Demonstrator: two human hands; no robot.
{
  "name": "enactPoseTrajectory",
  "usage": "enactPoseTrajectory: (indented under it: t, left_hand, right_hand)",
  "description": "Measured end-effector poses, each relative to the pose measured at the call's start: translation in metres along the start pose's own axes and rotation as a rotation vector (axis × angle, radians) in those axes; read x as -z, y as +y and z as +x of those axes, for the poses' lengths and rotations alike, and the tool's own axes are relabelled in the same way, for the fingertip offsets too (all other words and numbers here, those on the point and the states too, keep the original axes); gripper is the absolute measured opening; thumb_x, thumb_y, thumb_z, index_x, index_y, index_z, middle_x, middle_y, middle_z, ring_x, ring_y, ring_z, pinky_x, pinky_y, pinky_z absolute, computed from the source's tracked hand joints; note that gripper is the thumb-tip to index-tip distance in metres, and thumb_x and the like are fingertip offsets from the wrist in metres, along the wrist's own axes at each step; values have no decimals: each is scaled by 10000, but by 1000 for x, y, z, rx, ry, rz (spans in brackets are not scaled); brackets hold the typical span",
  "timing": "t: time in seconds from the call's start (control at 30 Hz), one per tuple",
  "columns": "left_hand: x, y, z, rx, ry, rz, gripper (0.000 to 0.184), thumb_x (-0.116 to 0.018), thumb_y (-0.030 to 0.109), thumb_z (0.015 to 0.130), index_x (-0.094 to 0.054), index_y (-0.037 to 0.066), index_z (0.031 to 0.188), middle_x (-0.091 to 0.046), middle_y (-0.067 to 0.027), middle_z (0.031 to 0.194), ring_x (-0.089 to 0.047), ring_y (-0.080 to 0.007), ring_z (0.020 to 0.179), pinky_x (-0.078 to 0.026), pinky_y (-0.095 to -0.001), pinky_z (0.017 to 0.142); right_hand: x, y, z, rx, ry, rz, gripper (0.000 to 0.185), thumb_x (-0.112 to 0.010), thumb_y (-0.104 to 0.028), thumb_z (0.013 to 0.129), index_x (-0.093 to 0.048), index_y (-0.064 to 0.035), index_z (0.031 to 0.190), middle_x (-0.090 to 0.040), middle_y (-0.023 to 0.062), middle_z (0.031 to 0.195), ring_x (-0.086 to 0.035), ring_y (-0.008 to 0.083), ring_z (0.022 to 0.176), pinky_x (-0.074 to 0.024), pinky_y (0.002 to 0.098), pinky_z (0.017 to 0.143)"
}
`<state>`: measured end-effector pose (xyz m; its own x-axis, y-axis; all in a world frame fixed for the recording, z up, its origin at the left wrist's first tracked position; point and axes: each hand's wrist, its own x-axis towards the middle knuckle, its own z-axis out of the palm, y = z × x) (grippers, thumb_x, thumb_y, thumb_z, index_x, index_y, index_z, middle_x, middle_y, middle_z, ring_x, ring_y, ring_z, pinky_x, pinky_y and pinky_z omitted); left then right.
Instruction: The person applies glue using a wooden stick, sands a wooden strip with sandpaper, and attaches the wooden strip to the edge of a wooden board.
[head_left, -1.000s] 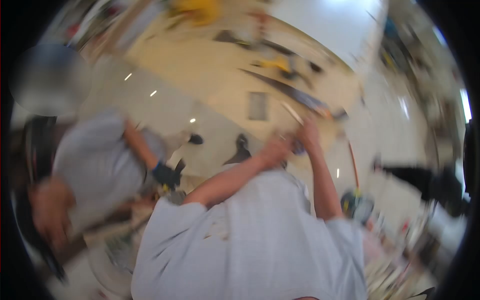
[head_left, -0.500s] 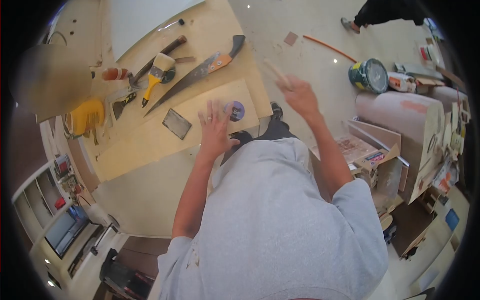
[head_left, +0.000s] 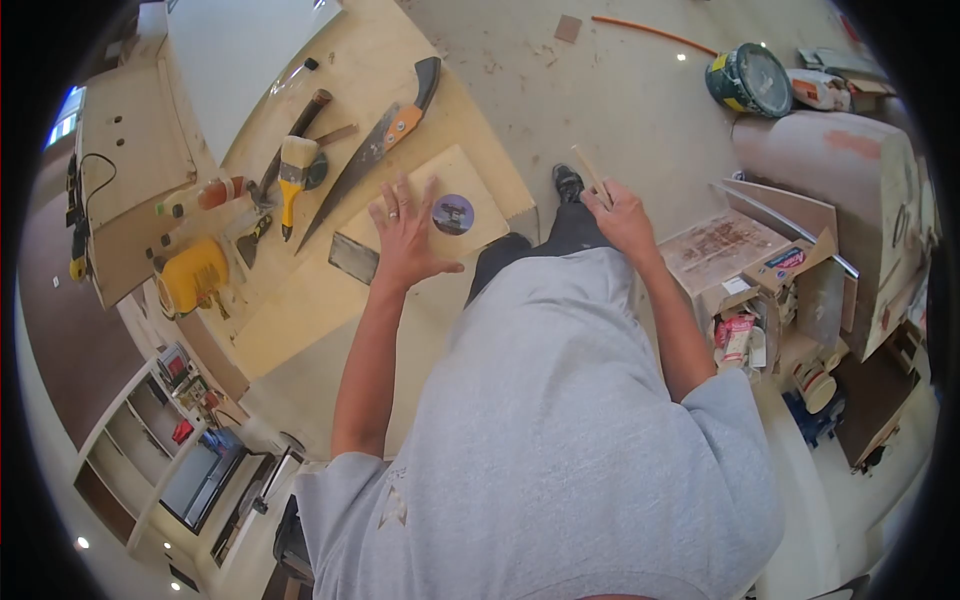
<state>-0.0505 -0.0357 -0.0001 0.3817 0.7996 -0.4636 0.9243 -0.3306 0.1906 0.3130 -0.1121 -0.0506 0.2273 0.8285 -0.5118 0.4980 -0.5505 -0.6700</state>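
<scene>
My left hand (head_left: 405,240) lies with fingers spread on a pale wooden board (head_left: 470,178), beside a round purple sticker (head_left: 453,214). Left of that wrist is a dark rectangular pad (head_left: 353,258). Out past the table's right edge, my right hand (head_left: 622,216) is closed around a thin wooden stick (head_left: 590,168) that points up and away. Beyond the left hand, a handsaw (head_left: 375,145) with a black and orange handle rests on the table. Next to it are a paintbrush (head_left: 293,180) with a yellow handle and a hammer (head_left: 305,120).
A yellow tub (head_left: 192,275) and a reddish bottle (head_left: 220,192) stand at the table's left. On the floor to the right are a green bucket (head_left: 750,80), an orange rod (head_left: 655,33) and an opened cardboard box (head_left: 780,270). My shoe (head_left: 567,183) is beside the table corner.
My right hand has come down and closer to my body, still holding the stick. My left hand has shifted left from the sticker, its fingers wider apart. Another person's leg has left the view.
</scene>
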Motion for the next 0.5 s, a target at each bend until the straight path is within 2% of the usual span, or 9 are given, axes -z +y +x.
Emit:
enactPoseTrajectory:
  t: [0.13, 0.23, 0.33, 0.5]
  left_hand:
    - [5, 6, 0, -18, 44, 7, 1539, -1010, 400, 442, -188, 271, 1737, -109, -299, 1752, -76, -568, 1612, -122, -747, 1255]
    - [12, 8, 1, -22, 62, -5, 1514, -997, 385, 442, -209, 280, 1731, -187, -304, 1709, -168, -572, 1578, -159, -729, 1255]
    - [23, 6, 0, -66, 121, -37, 1508, -991, 378, 438, -217, 285, 1728, -220, -305, 1687, -219, -578, 1550, -187, -718, 1250]
    - [32, 0, 3, -76, 163, -37, 1498, -983, 366, 435, -225, 282, 1725, -220, -323, 1682, -245, -587, 1531, -201, -712, 1247]
  right_hand:
    - [-4, -4, -6, -6, 67, 31, 456, -676, -484, 1036, -669, -59, 1200, -740, 221, 925, -720, 452, 918, -546, 503, 800]
    - [5, -4, 1, -42, 61, 94, 458, -644, -489, 1055, -666, -58, 1208, -733, 223, 920, -717, 456, 906, -535, 512, 789]
    - [1, 18, 18, 52, 114, 138, 450, -627, -475, 1065, -665, -54, 1221, -723, 233, 898, -715, 454, 891, -526, 517, 780]
    - [9, -2, 13, 66, 75, 92, 355, -657, -336, 1047, -642, -51, 1258, -735, 253, 994, -712, 470, 946, -545, 512, 822]
